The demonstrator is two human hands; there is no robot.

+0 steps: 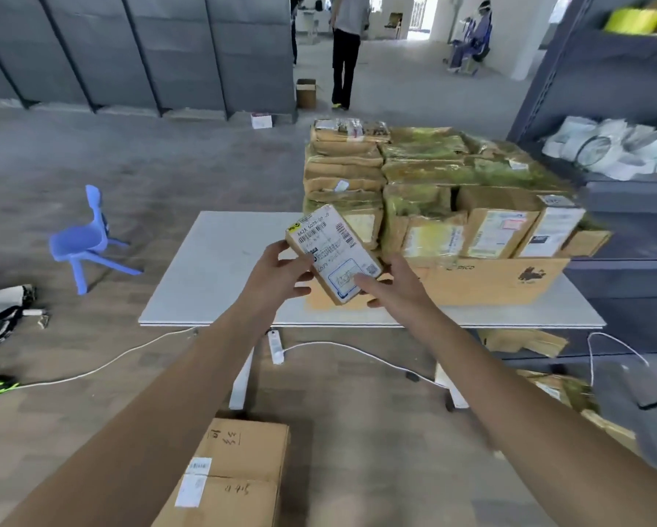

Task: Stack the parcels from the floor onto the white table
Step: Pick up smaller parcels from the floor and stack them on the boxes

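Left hand (286,271) gripping the left edge of a labelled parcel (332,249), right hand (393,285) holding its lower right corner; parcel tilted, raised above the white tabletop (213,275), just before the stacked parcels (414,173); cardboard box (239,477) on the floor.

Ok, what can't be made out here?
All head view.
Small labelled cardboard parcel: print too blurred; left hand and right hand cover its lower edges.
Brown cardboard box on floor: cut by bottom edge.
White table: right part hidden under stacked brown parcels.
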